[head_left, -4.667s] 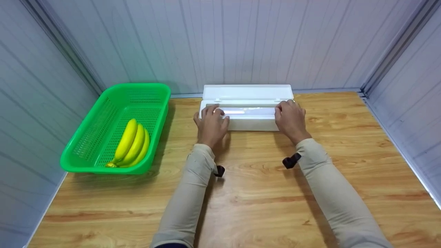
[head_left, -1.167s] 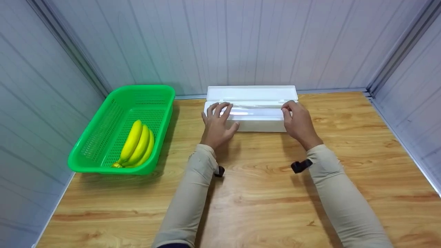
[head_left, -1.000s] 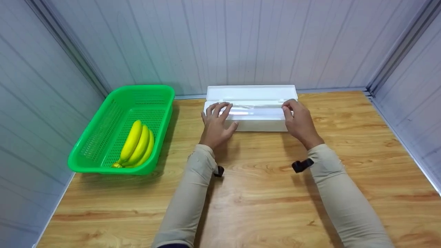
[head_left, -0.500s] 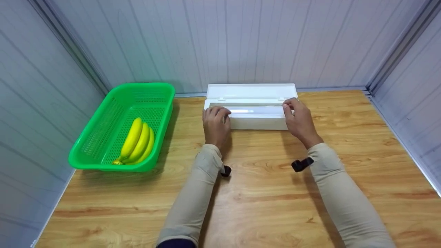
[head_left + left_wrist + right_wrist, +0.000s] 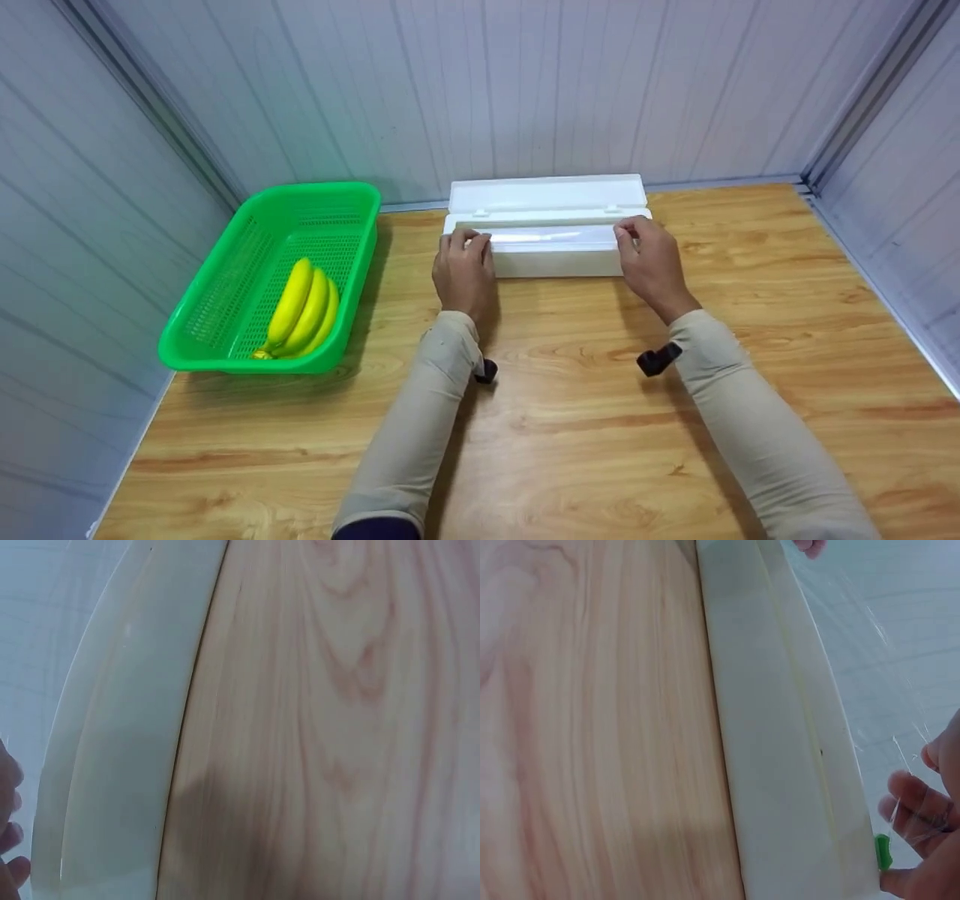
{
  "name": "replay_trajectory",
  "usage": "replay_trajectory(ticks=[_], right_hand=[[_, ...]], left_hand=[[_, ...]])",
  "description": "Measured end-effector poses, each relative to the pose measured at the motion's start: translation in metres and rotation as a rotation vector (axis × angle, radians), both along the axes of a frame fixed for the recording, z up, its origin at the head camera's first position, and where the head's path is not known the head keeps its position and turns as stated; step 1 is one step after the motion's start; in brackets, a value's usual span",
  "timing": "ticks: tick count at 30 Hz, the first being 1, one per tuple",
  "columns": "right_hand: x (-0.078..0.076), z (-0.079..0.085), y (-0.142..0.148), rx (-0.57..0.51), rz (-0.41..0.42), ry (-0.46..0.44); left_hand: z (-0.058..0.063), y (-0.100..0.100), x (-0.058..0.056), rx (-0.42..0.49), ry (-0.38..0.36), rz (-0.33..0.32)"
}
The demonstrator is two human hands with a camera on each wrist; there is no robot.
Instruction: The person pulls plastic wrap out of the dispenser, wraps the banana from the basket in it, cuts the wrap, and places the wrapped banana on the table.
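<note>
A long white cling film dispenser box [image 5: 559,262] lies by the back wall, its lid [image 5: 547,193] tipped back. Clear cling film [image 5: 544,235] spans the opening, shiny and slightly lifted. At the box's left end my left hand [image 5: 463,274] has its fingers curled at the film's edge; its thumb is mostly hidden in the head view. My right hand [image 5: 651,262] pinches the film's right corner between thumb and index finger. In the right wrist view the film [image 5: 877,630] stretches up from that hand, and a small green piece [image 5: 883,851] shows at the box edge.
On the left stands a green perforated plastic basket [image 5: 176,352] with a bunch of bananas [image 5: 304,307] inside. Panelled walls [image 5: 555,90] close off the back and both sides of the wooden table [image 5: 570,435].
A second ago my left hand had its fingers spread over the film; now they are curled in at its left edge. My right hand keeps its pinch in nearly the same place.
</note>
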State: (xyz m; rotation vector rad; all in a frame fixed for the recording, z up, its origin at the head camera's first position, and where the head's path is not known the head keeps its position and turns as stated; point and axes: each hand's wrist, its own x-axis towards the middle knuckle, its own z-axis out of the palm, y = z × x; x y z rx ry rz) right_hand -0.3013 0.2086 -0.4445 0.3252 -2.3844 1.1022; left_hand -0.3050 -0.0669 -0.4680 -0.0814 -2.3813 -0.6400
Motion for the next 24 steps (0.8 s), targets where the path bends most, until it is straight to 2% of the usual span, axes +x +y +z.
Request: replay_trajectory(ticks=[7, 11, 18, 24], right_hand=[[0.000, -0.002, 0.007, 0.066, 0.064, 0.058], [0.003, -0.008, 0.013, 0.147, 0.126, 0.069], [0.003, -0.013, 0.014, 0.297, 0.162, 0.158], [0.002, -0.014, 0.007, 0.281, 0.077, 0.202]], left_hand=[[0.009, 0.000, 0.002, 0.045, -0.134, 0.051], [0.008, 0.000, 0.003, 0.047, -0.173, 0.057], [0.005, -0.004, 0.004, 0.046, -0.152, 0.034], [0.006, -0.010, 0.006, 0.027, -0.135, -0.012]])
